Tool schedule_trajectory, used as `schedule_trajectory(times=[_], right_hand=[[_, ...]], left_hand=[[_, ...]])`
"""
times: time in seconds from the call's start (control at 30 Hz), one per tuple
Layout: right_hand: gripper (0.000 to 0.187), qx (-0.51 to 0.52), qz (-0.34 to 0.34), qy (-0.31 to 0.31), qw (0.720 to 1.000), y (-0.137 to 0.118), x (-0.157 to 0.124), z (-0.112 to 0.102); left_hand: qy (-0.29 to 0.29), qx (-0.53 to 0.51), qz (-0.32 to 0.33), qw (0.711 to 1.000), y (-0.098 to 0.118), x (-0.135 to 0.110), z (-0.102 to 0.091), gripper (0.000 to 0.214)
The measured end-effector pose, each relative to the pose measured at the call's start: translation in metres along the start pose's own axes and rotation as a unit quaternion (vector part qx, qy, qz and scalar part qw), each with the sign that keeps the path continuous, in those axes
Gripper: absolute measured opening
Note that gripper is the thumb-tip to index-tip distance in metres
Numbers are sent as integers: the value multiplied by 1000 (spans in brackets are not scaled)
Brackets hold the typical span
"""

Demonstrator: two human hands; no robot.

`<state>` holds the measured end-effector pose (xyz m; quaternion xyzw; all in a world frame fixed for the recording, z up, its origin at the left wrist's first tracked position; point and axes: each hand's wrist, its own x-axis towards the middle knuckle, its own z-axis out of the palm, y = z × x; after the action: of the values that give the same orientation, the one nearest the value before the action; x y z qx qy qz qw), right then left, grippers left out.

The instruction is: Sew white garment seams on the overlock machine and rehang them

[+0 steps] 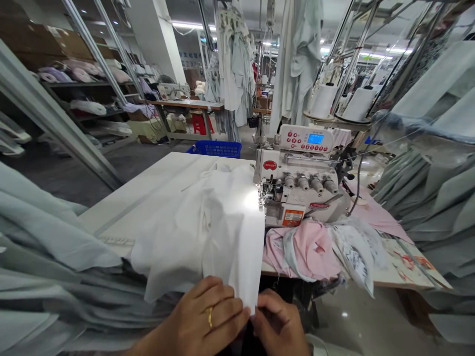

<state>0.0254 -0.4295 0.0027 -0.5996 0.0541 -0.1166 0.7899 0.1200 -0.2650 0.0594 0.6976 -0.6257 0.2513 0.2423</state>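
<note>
Thin, smooth white cloth [232, 217], softly rumpled, long straight edge; left hand [208, 316] and right hand [280, 324] pinch near corner.

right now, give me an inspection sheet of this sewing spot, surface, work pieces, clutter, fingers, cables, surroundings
Surface: white table, partly covered by cloth
Work pieces: white fabric spread from the lit side of the sewing machine to the table's near side
Clutter: bunched pink cloth in front of the machine
Fingers: left fingers and right fingers hold the fabric's near end
Cables: dark cable curving down beside the machine
Surroundings: blue basket beyond the table, hanging garments behind
</note>
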Motion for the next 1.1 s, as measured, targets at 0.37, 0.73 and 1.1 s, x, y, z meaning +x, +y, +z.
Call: schedule_trajectory(times=[0.37, 0.73, 1.1], right_hand=[[20, -65, -87, -38, 993, 14, 21, 3], [38, -118, -15, -17, 993, -39, 105, 0], [49, -33, 71, 54, 995, -26, 166, -6]], left_hand=[[115, 140, -170, 969, -26, 10, 46, 28], [-39, 164, 42, 985, -95, 64, 12, 32], [-180, -113, -80, 974, -162, 85, -2, 51]])
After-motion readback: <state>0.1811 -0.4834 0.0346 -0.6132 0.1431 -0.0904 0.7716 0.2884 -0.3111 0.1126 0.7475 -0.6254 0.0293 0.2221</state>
